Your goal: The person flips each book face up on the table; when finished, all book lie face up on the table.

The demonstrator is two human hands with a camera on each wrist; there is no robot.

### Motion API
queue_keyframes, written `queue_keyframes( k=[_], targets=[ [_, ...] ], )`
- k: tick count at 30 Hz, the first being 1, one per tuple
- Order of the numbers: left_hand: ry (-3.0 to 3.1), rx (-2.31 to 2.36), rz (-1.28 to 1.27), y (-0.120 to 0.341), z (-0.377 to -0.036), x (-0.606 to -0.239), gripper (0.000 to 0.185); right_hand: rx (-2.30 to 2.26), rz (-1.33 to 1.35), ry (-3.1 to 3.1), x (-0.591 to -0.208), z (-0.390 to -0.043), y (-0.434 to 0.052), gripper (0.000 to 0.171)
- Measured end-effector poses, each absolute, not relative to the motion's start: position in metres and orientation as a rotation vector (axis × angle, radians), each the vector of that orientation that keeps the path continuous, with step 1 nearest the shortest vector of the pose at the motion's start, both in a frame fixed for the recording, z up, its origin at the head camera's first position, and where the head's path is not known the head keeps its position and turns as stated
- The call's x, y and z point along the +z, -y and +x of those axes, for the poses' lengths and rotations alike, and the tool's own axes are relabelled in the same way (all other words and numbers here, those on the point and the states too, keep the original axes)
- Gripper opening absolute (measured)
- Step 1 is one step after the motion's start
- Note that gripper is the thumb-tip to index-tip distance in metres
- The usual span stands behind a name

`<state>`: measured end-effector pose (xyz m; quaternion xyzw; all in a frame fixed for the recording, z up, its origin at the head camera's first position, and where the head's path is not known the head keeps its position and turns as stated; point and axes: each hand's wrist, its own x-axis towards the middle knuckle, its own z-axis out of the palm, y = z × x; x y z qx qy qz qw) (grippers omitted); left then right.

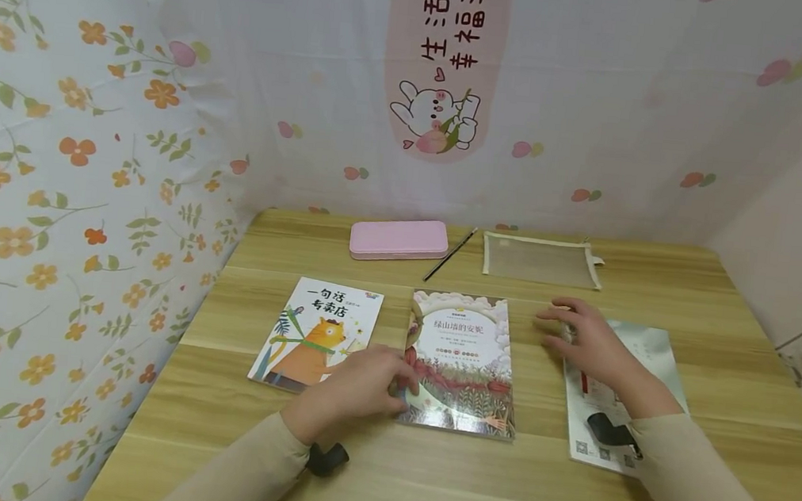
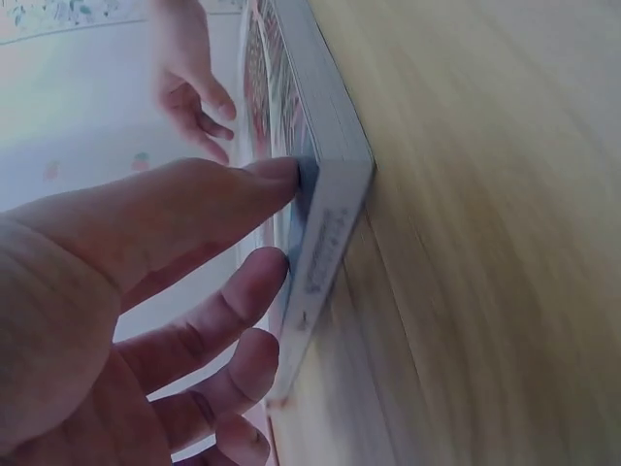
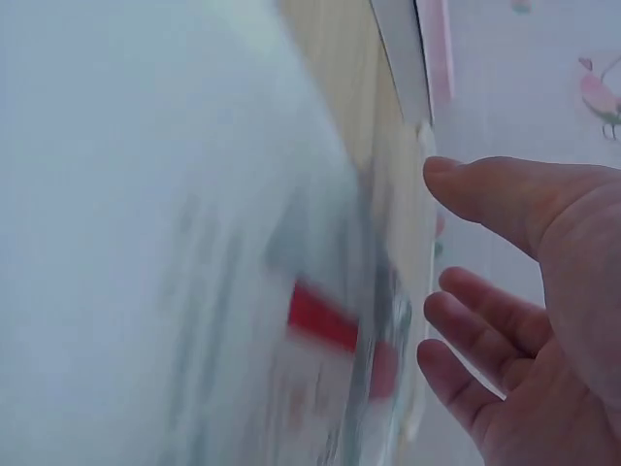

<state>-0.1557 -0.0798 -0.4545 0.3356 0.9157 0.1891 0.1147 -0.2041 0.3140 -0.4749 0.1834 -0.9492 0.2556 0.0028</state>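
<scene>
In the head view my left hand (image 1: 366,379) is at the left edge of the middle book (image 1: 460,351), which lies flat with a flowery illustrated cover. The left wrist view shows the thumb and index fingertips touching the cover beside the white spine (image 2: 325,233); the fingers are loosely bent and not closed round the book. My right hand (image 1: 589,343) hovers over the upper left part of a pale green book (image 1: 649,356), its fingers spread and holding nothing. Part of that book is hidden under the hand and sleeve.
A white book with an orange bear (image 1: 314,346) lies on the left. Along the table's back are a pink pencil case (image 1: 399,238), a dark pencil (image 1: 451,253) and a mesh zip pouch (image 1: 542,261). Patterned cloth (image 1: 302,75) hangs behind the wooden table (image 1: 394,489).
</scene>
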Motion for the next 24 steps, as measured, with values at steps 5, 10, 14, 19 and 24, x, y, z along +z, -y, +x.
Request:
queue_keyframes(
  k=[5, 10, 14, 19, 24],
  targets=[
    [-2.635, 0.483, 1.076, 0.066, -0.159, -0.453, 0.01, 0.778, 0.513, 2.961, -0.479, -0.192, -0.333, 0.043],
    [-2.553, 0.486, 1.083, 0.051, -0.159, -0.448, 0.014, 0.737, 0.517, 2.933, -0.481, -0.182, -0.35, 0.042],
    [-2.518, 0.478, 1.14, 0.034, -0.159, -0.445, 0.02, 0.699, 0.454, 2.945, -0.481, -0.177, -0.365, 0.04],
    [-2.31, 0.724, 1.158, 0.013, -0.162, -0.445, 0.041, 0.687, 0.349, 3.009, -0.482, -0.174, -0.384, 0.034],
    [-2.218, 0.782, 1.173, -0.005, -0.162, -0.442, 0.046, 0.677, 0.311, 3.037, -0.486, -0.176, -0.409, 0.026]
  ],
)
